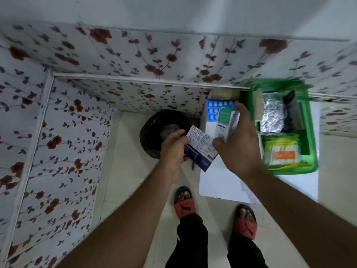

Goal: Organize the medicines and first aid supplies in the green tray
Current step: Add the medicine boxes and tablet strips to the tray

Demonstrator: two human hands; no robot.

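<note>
Green tray (311,132) sits far right on the white desk (218,182), holding foil strips and a cotton-bud pack. Right hand (241,149), arm extended, is clamped on a white-green box (225,122) left of the tray. Left hand (173,147) pinches a blue-white carton (201,149) nearby.

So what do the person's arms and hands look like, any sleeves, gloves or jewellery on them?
Both forearms are bare right down to the picture's lower edge, so no sleeves show. The left hand and right hand wear no gloves, and no watch, bracelet or ring is visible on either. Lower down, black trousers and red-and-black slide sandals show.
</note>
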